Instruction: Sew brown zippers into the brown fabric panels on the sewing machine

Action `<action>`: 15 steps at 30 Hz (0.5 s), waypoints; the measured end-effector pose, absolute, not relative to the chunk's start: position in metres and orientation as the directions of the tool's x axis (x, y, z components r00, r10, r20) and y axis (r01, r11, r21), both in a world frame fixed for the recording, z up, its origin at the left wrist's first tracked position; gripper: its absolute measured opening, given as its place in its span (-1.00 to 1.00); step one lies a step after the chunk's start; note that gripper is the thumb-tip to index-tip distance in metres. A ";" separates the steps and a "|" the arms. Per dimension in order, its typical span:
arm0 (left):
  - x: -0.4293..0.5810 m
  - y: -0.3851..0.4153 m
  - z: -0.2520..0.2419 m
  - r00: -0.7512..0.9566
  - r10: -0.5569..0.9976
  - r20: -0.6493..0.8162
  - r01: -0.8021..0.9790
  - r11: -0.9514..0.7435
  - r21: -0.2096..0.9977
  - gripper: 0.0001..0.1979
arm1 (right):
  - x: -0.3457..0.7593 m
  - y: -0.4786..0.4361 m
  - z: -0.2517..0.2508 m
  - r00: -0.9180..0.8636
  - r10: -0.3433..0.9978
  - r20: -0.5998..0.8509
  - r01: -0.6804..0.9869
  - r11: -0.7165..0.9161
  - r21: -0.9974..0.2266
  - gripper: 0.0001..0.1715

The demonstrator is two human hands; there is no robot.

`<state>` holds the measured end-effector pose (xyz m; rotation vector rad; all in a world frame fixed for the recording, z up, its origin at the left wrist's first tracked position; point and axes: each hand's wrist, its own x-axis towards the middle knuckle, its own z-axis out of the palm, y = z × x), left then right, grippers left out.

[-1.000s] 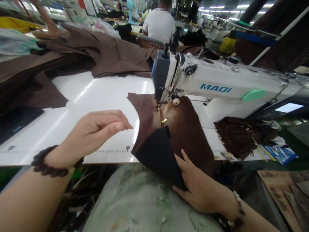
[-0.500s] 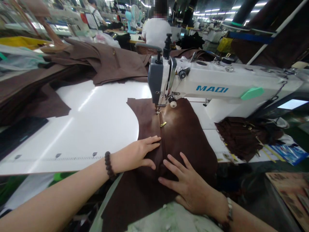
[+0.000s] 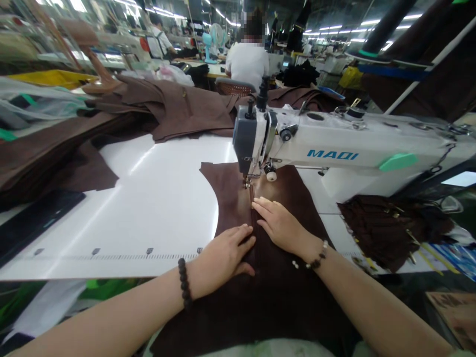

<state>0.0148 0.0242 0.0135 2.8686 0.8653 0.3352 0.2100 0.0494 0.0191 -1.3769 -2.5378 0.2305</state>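
A dark brown leather-like panel (image 3: 290,292) lies under the needle of a white sewing machine (image 3: 320,139), with a zipper (image 3: 255,230) running down its middle. My left hand (image 3: 226,250) rests on the panel left of the zipper, fingers stretched and thumb apart. Farther up, close below the presser foot (image 3: 247,183), my right hand (image 3: 280,223) has its fingertips together on the zipper pull. Only a small bit of that metal pull shows beneath the fingertips. The panel's near end hangs over the table edge onto my lap.
Stacked brown panels (image 3: 193,111) lie behind the white table (image 3: 163,198). A dark phone-like slab (image 3: 44,223) is at the left. Right of the machine sits a bunch of brown zippered pieces (image 3: 386,228). A co-worker in white (image 3: 247,62) sits beyond.
My right hand has moved up and forward from the lower panel to the zipper pull. My left hand has shifted slightly down. The whole view has tilted a little.
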 end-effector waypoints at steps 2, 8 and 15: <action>0.018 0.022 0.012 0.803 0.566 0.189 0.544 -0.824 0.158 -0.35 | 0.212 0.054 0.013 -0.547 0.830 0.109 0.801 0.557 -0.219 -0.53; 0.020 0.015 0.005 0.791 0.566 0.231 0.561 -0.823 0.092 -0.37 | 0.207 0.043 0.011 -0.516 0.850 0.105 0.830 0.527 -0.184 -0.52; 0.017 0.023 0.008 0.815 0.549 0.185 0.537 -0.836 0.114 -0.40 | 0.198 0.043 0.002 -0.454 0.879 0.148 0.876 0.470 -0.107 -0.52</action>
